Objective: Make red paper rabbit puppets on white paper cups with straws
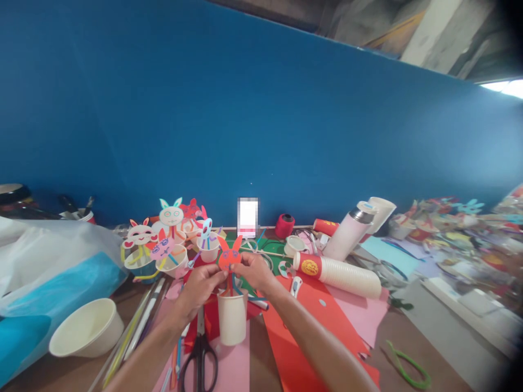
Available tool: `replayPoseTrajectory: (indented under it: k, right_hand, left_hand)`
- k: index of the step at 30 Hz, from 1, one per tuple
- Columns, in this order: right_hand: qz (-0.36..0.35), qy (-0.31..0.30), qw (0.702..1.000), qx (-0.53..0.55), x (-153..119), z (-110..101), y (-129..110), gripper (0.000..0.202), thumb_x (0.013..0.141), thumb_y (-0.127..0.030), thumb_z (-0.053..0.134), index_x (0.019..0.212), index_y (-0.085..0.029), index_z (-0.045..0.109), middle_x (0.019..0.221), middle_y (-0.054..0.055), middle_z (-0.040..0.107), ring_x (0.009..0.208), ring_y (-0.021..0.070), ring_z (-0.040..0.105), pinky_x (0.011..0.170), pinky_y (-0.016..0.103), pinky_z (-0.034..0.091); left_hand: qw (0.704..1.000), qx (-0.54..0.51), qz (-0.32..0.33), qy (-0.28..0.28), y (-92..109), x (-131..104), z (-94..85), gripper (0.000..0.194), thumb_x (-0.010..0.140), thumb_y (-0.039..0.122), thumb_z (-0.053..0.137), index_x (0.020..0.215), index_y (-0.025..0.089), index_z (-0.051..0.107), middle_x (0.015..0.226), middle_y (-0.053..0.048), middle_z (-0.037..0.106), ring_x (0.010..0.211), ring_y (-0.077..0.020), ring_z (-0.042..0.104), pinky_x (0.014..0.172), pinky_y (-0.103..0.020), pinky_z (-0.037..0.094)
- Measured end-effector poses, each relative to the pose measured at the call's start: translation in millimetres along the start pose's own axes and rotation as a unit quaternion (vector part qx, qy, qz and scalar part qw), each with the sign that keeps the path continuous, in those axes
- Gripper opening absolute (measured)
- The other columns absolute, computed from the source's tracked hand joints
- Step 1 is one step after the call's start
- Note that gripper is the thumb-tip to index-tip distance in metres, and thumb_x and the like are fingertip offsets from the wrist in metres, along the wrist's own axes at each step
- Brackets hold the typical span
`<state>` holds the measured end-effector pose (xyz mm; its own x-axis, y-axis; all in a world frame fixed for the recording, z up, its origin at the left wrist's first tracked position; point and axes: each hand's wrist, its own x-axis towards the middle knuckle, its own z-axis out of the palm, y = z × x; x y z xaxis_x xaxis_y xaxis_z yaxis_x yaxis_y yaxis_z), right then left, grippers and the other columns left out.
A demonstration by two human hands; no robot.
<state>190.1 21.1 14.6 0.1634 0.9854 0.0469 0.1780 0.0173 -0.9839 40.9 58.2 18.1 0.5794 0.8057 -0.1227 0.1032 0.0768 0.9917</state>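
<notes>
An orange-red paper rabbit face (pixel 229 258) stands above a white paper cup (pixel 232 321), on stems that run down into the cup. My left hand (pixel 205 280) pinches the left side of the face near its lower edge. On the right side, the fingers of my right hand (pixel 253 271) are closed on the same face. Black-handled scissors (pixel 200 359) lie just left of the cup. Finished-looking animal faces on cups, among them a white rabbit face (pixel 170 216) and a pink face (pixel 164 249), stand to the left.
A white bowl (pixel 87 329) sits at the left beside wrapped pipe cleaners (pixel 131 326). Stacked paper cups (pixel 347 276) lie right of centre over red paper (pixel 318 326), with a bottle (pixel 349 231) behind. A green pipe cleaner (pixel 408 370) lies front right. A blue partition (pixel 261 109) rises behind.
</notes>
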Motion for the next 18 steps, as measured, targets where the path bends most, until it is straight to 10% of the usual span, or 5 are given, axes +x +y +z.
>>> replayPoseTrajectory:
  k: [18]
  right_hand:
    - [-0.018, 0.059, 0.996, 0.062, 7, -29, -12, 0.013, 0.066, -0.026, 0.053, 0.069, -0.013, 0.058, 0.054, -0.003, 0.05, 0.048, 0.0078, 0.042, 0.047, 0.019, 0.033]
  left_hand:
    - [0.99, -0.059, 0.03, 0.125, 2, 4, -13.7, 0.036, 0.066, 0.041, 0.06, 0.087, 0.012, 0.064, 0.074, -0.006, 0.068, 0.065, -0.0161, 0.06, 0.063, -0.027, 0.045]
